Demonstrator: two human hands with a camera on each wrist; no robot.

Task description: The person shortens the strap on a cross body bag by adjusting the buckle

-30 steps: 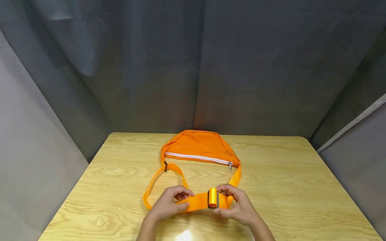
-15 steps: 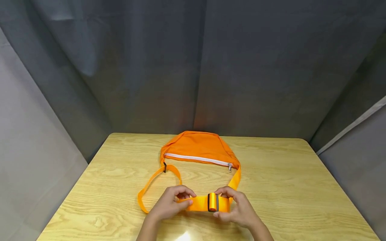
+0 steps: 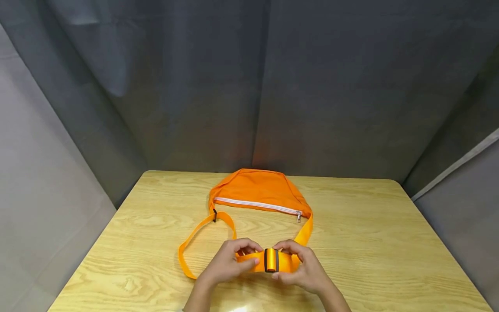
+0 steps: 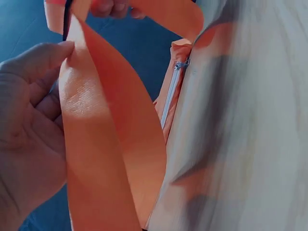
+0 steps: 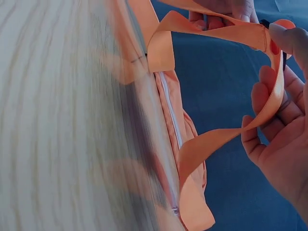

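Observation:
An orange waist bag (image 3: 259,186) with a white zipper (image 3: 257,205) lies at the back of the table. Its yellow-orange strap (image 3: 188,244) loops forward to both hands. My left hand (image 3: 230,261) pinches the strap just left of a black slide buckle (image 3: 271,260), thumb in front and fingers behind. On the other side, my right hand (image 3: 300,265) grips the buckle's right edge between thumb and fingers. A small fold of strap bulges through the buckle. In the right wrist view the strap (image 5: 211,144) runs from the right fingers down to the bag.
The wooden table (image 3: 374,242) carries the bag and strap. A second black strap ring (image 3: 214,215) sits near the bag's left end. Dark grey curtains (image 3: 331,86) hang right behind the table, and pale cloth panels (image 3: 46,173) stand at the sides.
My left hand has slid right along the strap, closer to the buckle. The buckle has shifted slightly left with my right hand, and the strap's left loop has spread a little wider.

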